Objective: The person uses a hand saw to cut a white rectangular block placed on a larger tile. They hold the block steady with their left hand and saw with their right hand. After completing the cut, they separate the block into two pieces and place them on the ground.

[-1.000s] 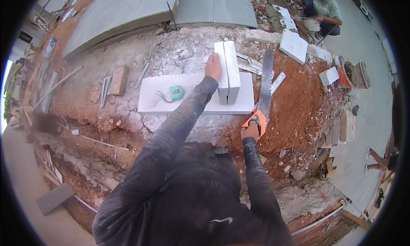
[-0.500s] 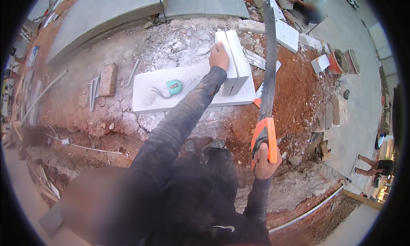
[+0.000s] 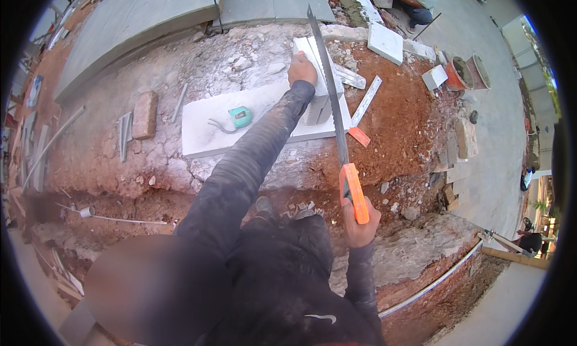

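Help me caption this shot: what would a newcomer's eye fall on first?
Probably the saw, its orange handle in the right hand and its long blade crossing the white block in view; whether they touch is unclear. The left hand is on that block, at the right part of a white slab. On the slab's left part, a teal tape measure stands out.

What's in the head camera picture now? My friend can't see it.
A person's right hand grips the orange handle of a long saw while the left hand steadies an upright white block with a dark slit. The block stands on a flat white slab, where a teal tape measure also lies.
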`<state>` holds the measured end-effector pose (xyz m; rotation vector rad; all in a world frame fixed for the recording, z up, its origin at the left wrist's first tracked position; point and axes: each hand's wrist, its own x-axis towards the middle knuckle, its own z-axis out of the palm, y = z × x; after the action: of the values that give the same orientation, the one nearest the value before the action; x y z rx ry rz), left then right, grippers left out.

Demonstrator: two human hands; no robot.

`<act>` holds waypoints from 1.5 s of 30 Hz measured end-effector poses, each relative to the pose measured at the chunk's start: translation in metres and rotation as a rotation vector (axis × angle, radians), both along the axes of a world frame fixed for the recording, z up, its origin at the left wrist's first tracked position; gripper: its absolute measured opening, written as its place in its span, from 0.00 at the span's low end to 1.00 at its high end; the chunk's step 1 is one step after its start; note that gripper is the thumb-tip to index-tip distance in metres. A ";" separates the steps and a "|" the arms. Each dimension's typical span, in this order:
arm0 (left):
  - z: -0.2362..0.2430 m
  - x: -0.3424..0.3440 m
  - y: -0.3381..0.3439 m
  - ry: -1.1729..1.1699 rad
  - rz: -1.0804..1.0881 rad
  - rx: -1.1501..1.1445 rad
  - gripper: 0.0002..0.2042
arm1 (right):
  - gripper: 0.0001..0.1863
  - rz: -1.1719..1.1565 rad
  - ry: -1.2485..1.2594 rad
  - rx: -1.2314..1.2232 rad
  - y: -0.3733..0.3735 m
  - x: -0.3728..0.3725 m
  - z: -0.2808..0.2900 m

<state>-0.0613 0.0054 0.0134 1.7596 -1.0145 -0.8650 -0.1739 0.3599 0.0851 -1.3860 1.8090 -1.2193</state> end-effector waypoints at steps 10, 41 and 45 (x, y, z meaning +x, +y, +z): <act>0.006 0.002 0.007 -0.091 -0.044 0.030 0.26 | 0.07 0.077 -0.018 0.227 0.056 -0.019 0.024; 0.023 -0.016 0.008 -0.344 -0.029 -0.082 0.19 | 0.09 0.094 -0.136 0.038 0.005 -0.023 0.000; 0.019 0.000 -0.005 -0.406 -0.056 -0.008 0.19 | 0.09 0.143 -0.143 0.054 -0.085 -0.016 -0.013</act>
<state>-0.0609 0.0008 0.0328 1.9520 -1.3295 -0.5437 -0.1901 0.2751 0.0722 -1.3379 1.6059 -1.1557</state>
